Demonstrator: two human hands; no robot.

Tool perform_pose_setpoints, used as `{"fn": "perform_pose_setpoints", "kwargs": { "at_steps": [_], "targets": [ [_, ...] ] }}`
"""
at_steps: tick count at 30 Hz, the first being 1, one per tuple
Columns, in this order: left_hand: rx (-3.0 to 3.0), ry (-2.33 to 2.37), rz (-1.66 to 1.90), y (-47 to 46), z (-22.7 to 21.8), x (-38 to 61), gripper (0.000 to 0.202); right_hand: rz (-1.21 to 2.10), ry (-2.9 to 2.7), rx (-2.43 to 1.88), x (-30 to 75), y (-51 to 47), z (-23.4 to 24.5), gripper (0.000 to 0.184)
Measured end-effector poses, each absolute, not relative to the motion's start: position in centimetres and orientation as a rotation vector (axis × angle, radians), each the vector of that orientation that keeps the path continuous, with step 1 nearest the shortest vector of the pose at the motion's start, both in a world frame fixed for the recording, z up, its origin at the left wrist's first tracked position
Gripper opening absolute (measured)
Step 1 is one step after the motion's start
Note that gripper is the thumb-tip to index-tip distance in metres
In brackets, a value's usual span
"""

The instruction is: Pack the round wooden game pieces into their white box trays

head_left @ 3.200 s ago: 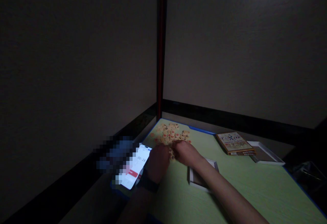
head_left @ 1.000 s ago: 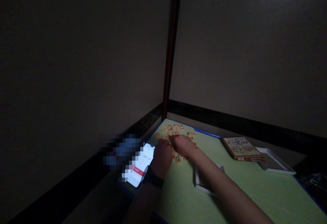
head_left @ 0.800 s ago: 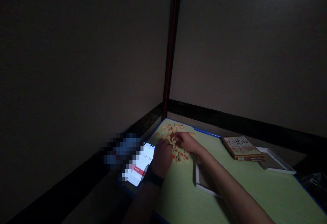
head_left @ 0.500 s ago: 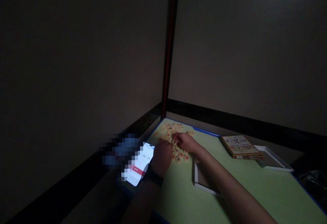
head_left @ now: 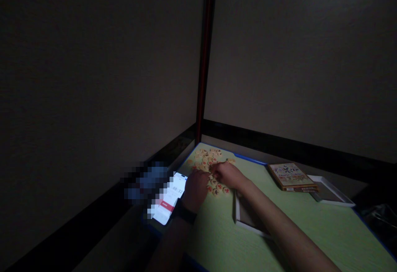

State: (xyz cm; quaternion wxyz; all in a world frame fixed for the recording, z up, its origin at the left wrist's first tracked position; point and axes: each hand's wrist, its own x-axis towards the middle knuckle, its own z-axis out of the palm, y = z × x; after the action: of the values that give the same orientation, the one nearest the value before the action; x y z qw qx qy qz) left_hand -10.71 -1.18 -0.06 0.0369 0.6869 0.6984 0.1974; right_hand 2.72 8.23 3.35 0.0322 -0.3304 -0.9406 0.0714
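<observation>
Round wooden Chinese chess pieces [head_left: 216, 192] with red and dark characters lie loosely grouped at the far left corner of the green table. My left hand [head_left: 197, 187], a dark band on its wrist, rests at the near left side of the group with fingers bent over the pieces. Reaching in from the right, my right hand [head_left: 228, 174] has its fingers curled and closed among the pieces, close to the left fingertips. What either hand grips is hidden by the fingers and the dim light.
Left of my left hand lies a lit phone [head_left: 169, 201] showing a running timer. Under my right forearm is a shallow white-rimmed box part [head_left: 252, 227]. A printed game box [head_left: 291, 176] and another white-edged tray [head_left: 333, 193] sit farther right. Walls meet behind the table [head_left: 310, 230].
Both hands stay over the pieces with only slight finger shifts. My right hand has lowered a touch. The phone's timer reads one second more.
</observation>
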Motion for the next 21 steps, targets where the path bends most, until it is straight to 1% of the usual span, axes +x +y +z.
{"fn": "perform_pose_setpoints", "kwargs": {
  "at_steps": [5, 10, 13, 17, 21],
  "targets": [
    [2.131, 2.13, 0.571, -1.2, -0.1, -10.7, 0.037, 0.142, -2.926, -1.021, 2.5, 7.5, 3.3, 0.026],
    [2.12, 2.156, 0.573, -1.5, 0.4, -10.5, 0.038, 0.149, -2.918, -0.963, 2.4, 7.6, 2.8, 0.035],
    [2.122, 2.144, 0.581, -1.5, 0.2, -10.5, 0.038, 0.218, -2.874, -0.941, 2.7, 8.4, 2.7, 0.039],
    [2.12, 2.139, 0.584, -1.4, 0.0, -10.7, 0.034, 0.356, -2.808, -0.927, 3.3, 9.8, 2.4, 0.041],
    [2.12, 2.147, 0.557, -1.5, 0.1, -10.6, 0.035, 0.493, -2.763, -0.905, 3.5, 10.8, 1.9, 0.036]
  ]
}}
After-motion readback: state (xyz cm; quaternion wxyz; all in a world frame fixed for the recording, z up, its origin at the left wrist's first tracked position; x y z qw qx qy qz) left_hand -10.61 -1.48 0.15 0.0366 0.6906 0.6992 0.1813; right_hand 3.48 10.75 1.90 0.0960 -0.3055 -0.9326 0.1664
